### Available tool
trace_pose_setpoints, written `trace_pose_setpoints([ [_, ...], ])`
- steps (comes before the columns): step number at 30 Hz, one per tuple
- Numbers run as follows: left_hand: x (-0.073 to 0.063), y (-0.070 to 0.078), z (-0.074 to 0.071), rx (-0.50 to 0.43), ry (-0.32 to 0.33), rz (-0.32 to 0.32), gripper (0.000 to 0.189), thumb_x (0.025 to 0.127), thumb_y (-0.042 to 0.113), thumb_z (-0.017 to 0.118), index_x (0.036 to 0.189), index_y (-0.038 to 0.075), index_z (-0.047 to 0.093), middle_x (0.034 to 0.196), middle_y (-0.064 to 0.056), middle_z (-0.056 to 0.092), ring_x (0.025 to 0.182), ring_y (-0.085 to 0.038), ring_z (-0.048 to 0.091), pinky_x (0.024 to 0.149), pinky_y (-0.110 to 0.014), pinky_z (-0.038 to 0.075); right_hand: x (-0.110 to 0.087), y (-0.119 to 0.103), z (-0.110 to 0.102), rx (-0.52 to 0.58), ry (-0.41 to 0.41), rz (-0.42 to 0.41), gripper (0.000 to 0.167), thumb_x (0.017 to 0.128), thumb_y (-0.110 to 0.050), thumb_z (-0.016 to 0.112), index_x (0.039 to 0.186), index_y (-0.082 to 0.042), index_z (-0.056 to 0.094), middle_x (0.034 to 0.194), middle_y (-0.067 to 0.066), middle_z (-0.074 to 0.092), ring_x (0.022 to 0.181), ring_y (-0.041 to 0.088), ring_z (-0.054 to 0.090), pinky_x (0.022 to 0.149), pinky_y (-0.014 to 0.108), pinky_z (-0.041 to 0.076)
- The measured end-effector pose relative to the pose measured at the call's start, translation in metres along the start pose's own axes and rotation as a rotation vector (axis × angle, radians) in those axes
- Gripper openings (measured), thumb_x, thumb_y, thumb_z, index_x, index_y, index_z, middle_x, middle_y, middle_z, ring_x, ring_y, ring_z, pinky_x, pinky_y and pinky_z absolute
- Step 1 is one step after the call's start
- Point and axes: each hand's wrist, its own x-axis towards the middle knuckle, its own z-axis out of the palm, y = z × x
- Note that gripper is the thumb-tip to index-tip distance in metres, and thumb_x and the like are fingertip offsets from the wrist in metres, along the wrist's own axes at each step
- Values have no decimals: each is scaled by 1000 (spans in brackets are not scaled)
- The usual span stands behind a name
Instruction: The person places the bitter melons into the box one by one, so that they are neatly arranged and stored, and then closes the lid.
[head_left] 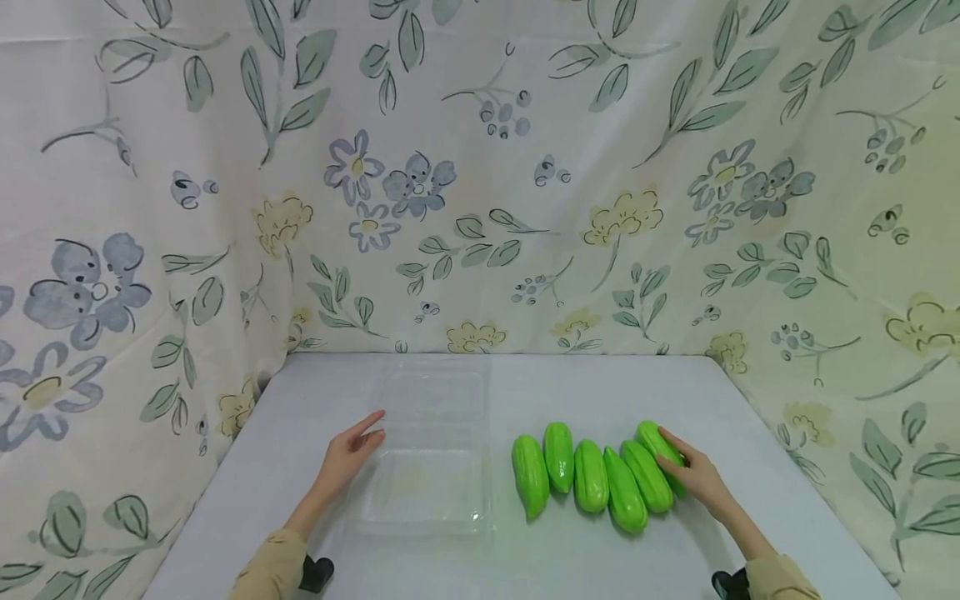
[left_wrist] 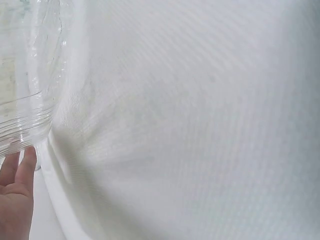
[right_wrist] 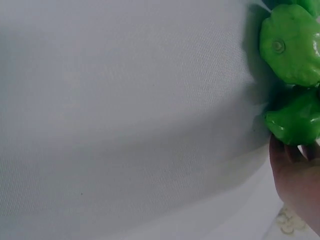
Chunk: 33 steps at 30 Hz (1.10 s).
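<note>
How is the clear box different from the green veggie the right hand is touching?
The clear box is see-through, but the green veggie is bright green and you can't see through it. The clear box is boxy, with two sections laid open; the green veggie is long and rounded. The clear box is bigger than the green veggie. Both look shiny.

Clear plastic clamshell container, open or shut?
Open. The clear plastic clamshell container lies spread in the head view, its two halves one beyond the other, neither covering the other.
</note>
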Motion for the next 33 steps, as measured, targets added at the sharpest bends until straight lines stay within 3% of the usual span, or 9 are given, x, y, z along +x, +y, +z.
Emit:
trace_pose_setpoints([
  [4, -7, 23, -1, 21, -6, -23, 42, 94, 12, 59, 133, -1, 52, 136, -19, 52, 113, -25, 62, 83, -8, 44, 0, -1, -1, 14, 3, -5, 66, 96, -32, 54, 148, -2, 27, 149, 33, 22, 135, 54, 19, 107, 62, 25],
  [7, -9, 29, -1, 38, -4, -23, 41, 94, 12, 59, 133, -2, 53, 135, -19, 53, 113, -24, 62, 82, -8, 44, -1, 0, -1, 24, 12, -10, 66, 96, -32, 56, 148, -2, 28, 149, 33, 23, 136, 54, 20, 107, 62, 26],
  [12, -4, 17, -1, 31, -3, 10, 42, 93, 12, 60, 132, -1, 53, 134, -19, 54, 111, -22, 63, 81, -9, 44, 0, 0, -1, 26, 11, 2, 67, 95, -33, 56, 148, -4, 27, 149, 34, 22, 135, 54, 21, 106, 62, 28],
  [17, 3, -7, 1, 30, 0, 14, 44, 93, 21, 61, 134, 5, 54, 135, -15, 55, 107, -6, 62, 81, -9, 44, 0, 0, -1, 41, 0, 19, 68, 95, -33, 56, 149, -4, 25, 150, 33, 20, 136, 53, 20, 107, 61, 27],
  [21, 5, -15, 2, 28, 7, 6, 45, 93, 25, 62, 133, 8, 55, 135, -13, 56, 105, -1, 61, 82, -10, 45, 0, 0, -1, 54, -2, 27, 69, 95, -33, 56, 149, -4, 25, 150, 33, 19, 137, 53, 19, 109, 60, 25],
  [25, 5, -13, 2, 47, 10, -13, 44, 93, 25, 61, 133, 8, 55, 135, -12, 56, 109, -10, 63, 81, -8, 44, -1, 1, 1, 79, 1, 34, 70, 95, -34, 56, 149, -5, 24, 151, 32, 18, 137, 52, 18, 110, 59, 24],
  [30, -2, 11, 0, 57, -6, -30, 42, 94, 15, 60, 134, 2, 53, 135, -17, 54, 113, -27, 62, 80, -8, 43, -3, 2, 3, 110, 14, 46, 71, 95, -36, 56, 150, -6, 23, 153, 30, 18, 138, 50, 18, 110, 58, 24],
  [33, -3, 10, 0, 53, -7, -29, 42, 93, 17, 61, 133, 4, 54, 134, -16, 56, 112, -20, 63, 81, -8, 43, -3, 2, 4, 113, 17, 71, 72, 95, -38, 56, 151, -7, 21, 153, 28, 17, 139, 49, 17, 111, 57, 23],
])
